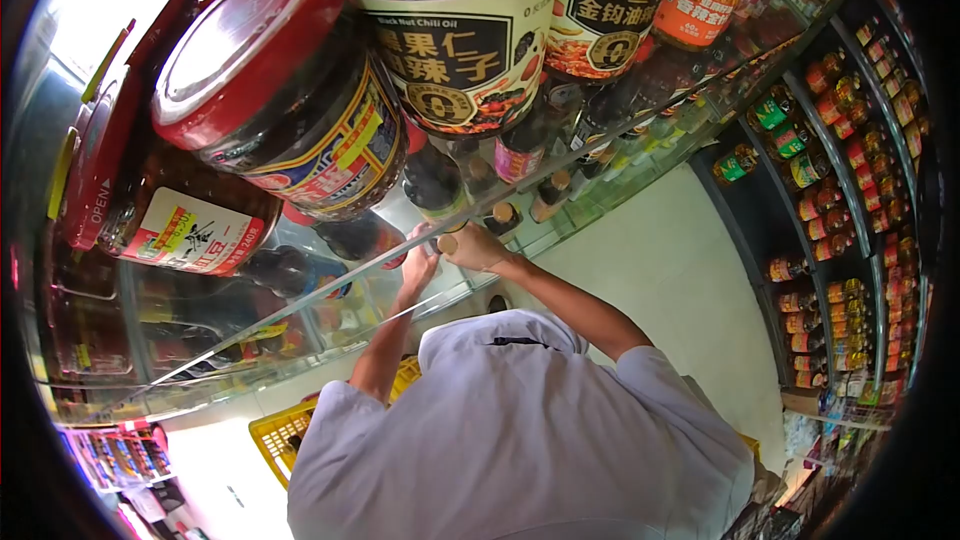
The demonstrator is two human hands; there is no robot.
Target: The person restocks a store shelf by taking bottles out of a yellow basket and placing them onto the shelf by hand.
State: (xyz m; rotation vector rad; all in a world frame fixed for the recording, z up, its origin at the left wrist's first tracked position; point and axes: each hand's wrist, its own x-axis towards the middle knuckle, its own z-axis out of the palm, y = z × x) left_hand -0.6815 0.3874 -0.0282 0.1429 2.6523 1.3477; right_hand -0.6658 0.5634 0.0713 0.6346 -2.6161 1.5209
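Note:
Both hands reach in below the edge of a glass shelf (pixel 590 165), and I see them partly through the glass. Between them is a bottle with a tan cap (pixel 447 243); its body is mostly hidden. My right hand (pixel 478 247) is closed around its right side. On the other side my left hand (pixel 420 258) is closed against it, fingers curled and partly hidden by the shelf edge. Close by stand another tan-capped bottle (pixel 503 214) and a dark bottle with a pale green label (pixel 433 185).
Above my hands, the upper shelf carries a red-lidded jar (pixel 330 140), a black nut chili oil jar (pixel 460 50) and several others. A yellow basket (pixel 275 432) is at my left side. Racks of bottles (pixel 840 290) stand on the right, across the pale floor (pixel 665 250).

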